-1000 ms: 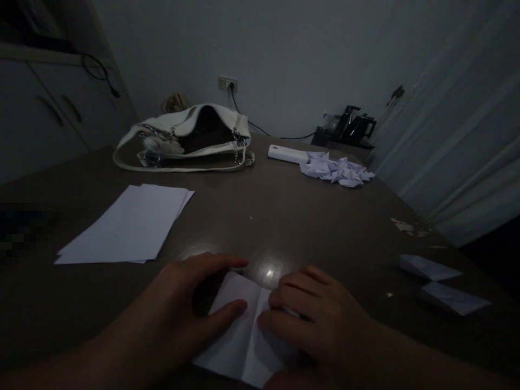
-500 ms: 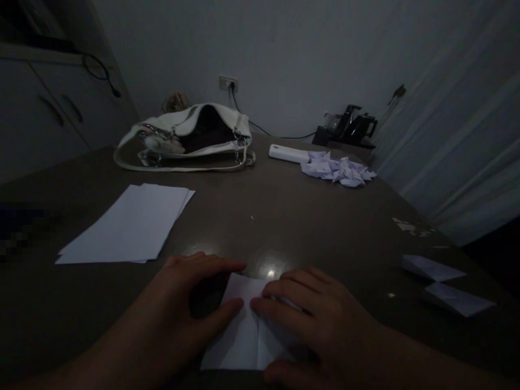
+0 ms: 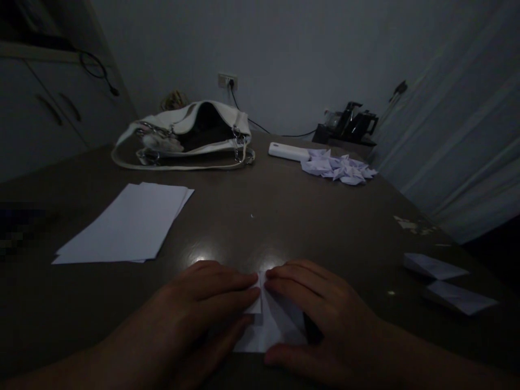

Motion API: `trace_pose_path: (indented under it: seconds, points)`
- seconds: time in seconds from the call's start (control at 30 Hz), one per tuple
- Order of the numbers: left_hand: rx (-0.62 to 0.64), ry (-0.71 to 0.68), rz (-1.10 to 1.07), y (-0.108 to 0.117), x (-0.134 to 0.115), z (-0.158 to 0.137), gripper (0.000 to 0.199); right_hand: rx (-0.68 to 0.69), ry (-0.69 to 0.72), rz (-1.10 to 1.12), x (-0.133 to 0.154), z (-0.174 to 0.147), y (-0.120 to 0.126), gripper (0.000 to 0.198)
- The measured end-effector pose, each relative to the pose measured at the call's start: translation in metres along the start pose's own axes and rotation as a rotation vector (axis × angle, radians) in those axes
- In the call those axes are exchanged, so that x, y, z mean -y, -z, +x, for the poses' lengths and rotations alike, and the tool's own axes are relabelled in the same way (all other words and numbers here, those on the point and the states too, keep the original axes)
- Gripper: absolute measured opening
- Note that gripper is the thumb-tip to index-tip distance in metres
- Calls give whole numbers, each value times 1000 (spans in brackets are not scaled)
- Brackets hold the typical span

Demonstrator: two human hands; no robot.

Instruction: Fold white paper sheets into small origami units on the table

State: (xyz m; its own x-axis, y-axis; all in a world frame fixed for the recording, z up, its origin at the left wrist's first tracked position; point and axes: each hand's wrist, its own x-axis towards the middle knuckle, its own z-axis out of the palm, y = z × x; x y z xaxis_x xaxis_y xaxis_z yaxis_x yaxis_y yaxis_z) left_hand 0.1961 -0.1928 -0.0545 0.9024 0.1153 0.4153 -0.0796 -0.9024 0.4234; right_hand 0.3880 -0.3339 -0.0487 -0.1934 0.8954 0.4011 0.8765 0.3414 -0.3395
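Observation:
A small folded sheet of white paper lies on the table at the bottom middle, with a crease running down its centre. My left hand presses a folded flap on the paper's left side with its fingertips near the crease, its thumb at the paper lower down. From the other side, my right hand grips the sheet, its fingertips just right of the crease and its thumb at the near edge. Both hands cover much of the paper's sides.
A stack of white paper lies to the left. Two folded paper pieces rest at right, near some small scraps. Farther back are a white handbag, a white handheld object and a pile of folded paper.
My left hand has moved right, and its fingers have come down onto a flap folded over toward the central crease. My right hand stays almost in place.

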Motion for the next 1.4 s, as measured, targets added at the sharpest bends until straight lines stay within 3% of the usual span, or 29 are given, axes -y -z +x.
trace_pose_path:
  seconds: [0.3,1.27,1.4]
  points:
    - [63,-65,24,1,5,0,31,9,-105,136,-4,-1,-3,28]
    - [75,-163,111,4,4,7,27,143,-168,71,1,3,1,36]
    - [6,-168,136,2,-1,11,27,156,-157,49,2,4,0,35]
